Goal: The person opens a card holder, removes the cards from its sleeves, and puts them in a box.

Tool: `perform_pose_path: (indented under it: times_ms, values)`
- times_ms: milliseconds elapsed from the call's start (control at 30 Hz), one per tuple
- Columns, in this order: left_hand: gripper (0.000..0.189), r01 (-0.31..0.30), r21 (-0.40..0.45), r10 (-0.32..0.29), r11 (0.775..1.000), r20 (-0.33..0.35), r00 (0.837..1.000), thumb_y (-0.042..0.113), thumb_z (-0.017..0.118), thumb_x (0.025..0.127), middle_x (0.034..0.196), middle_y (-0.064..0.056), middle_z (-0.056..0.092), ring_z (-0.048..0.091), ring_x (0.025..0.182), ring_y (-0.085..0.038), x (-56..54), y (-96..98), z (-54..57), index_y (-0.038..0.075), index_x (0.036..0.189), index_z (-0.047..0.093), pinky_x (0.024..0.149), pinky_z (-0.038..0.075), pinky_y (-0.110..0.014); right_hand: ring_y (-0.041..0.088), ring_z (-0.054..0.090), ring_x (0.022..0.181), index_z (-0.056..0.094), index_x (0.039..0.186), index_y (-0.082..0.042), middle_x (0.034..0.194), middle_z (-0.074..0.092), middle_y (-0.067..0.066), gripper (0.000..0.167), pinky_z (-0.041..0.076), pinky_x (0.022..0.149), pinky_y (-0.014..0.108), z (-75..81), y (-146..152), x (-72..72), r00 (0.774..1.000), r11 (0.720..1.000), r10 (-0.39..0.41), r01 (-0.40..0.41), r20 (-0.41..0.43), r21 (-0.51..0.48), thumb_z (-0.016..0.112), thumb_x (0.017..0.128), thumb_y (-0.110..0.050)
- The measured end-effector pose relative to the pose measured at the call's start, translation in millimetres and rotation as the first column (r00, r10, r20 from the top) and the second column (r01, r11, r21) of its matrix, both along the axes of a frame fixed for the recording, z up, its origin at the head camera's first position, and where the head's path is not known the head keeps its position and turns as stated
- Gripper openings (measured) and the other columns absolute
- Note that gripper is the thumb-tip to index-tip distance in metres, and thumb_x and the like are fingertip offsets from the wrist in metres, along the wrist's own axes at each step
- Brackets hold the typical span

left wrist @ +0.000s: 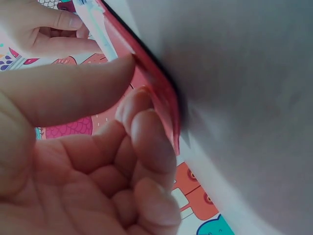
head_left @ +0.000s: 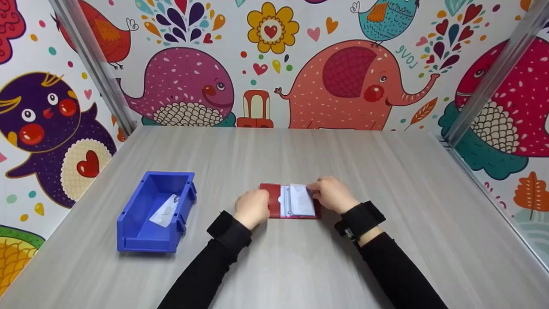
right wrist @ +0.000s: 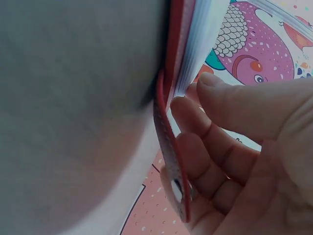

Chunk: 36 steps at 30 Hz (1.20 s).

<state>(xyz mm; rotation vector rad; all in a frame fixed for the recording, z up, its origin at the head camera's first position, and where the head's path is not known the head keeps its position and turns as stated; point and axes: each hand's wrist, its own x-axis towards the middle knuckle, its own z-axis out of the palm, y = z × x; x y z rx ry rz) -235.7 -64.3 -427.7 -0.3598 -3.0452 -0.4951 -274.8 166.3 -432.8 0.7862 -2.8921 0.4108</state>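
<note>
A red card holder (head_left: 271, 192) lies opened flat on the table, its snap strap (right wrist: 171, 152) sticking out on the right side. Whitish plastic card sleeves (head_left: 302, 201) fill its right half, bound by metal rings along the spine. My left hand (head_left: 252, 207) holds the edge of the left cover, thumb on its inner face and fingers curled at the rim. At the upper right corner of the sleeves, my right hand (head_left: 334, 194) pinches their edge between thumb and index finger. Its other fingers curl beside the strap.
To the left on the table (head_left: 240, 274) stands a blue bin (head_left: 146, 244). Inside it lies a whitish translucent card or pouch (head_left: 164, 213) with faint markings. Patterned panels with cartoon animals and metal posts (head_left: 92, 64) border the table.
</note>
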Motion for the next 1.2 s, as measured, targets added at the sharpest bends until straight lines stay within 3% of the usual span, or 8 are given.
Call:
perform_pose_path:
  times_ms: [633, 1000, 1200]
  values:
    - [0.017, 0.000, 0.000, 0.000, 1.000, -0.007, 1.000, 0.000, 0.069, 0.077, 0.073, -0.006, 0.061, 0.063, 0.073, -0.028, 0.8, 0.8, -0.9, 0.009, 0.069, 0.056, 0.061, 0.050, -0.043, 0.019, 0.048, 0.068, 0.073, 0.091, -0.006, 0.073, 0.053, 0.002, 0.011, 0.043, 0.063, 0.034, -2.6, 2.1, 4.8, 0.994, 0.995, 0.103, -0.103, -0.020, -0.016, 0.077, 0.081, -0.003]
    - [0.025, 0.014, 0.022, -0.014, 1.000, 0.000, 1.000, -0.002, 0.066, 0.076, 0.066, -0.003, 0.057, 0.061, 0.069, -0.026, 0.5, 0.1, 1.6, 0.012, 0.061, 0.052, 0.059, 0.050, -0.043, 0.026, 0.055, 0.071, 0.076, 0.092, -0.006, 0.076, 0.058, 0.004, 0.015, 0.046, 0.069, 0.041, -2.2, -0.9, 9.9, 0.987, 0.990, 0.143, -0.143, -0.069, 0.007, 0.080, 0.078, -0.006]
    - [0.024, 0.014, 0.021, -0.014, 1.000, 0.007, 1.000, -0.003, 0.065, 0.077, 0.065, -0.002, 0.055, 0.060, 0.069, -0.026, 0.7, 0.1, 2.2, 0.012, 0.063, 0.053, 0.059, 0.049, -0.043, 0.025, 0.056, 0.075, 0.077, 0.098, -0.007, 0.081, 0.061, 0.005, 0.018, 0.047, 0.071, 0.042, -2.1, -4.0, 12.1, 0.993, 0.993, 0.116, -0.115, -0.036, 0.020, 0.080, 0.080, -0.007]
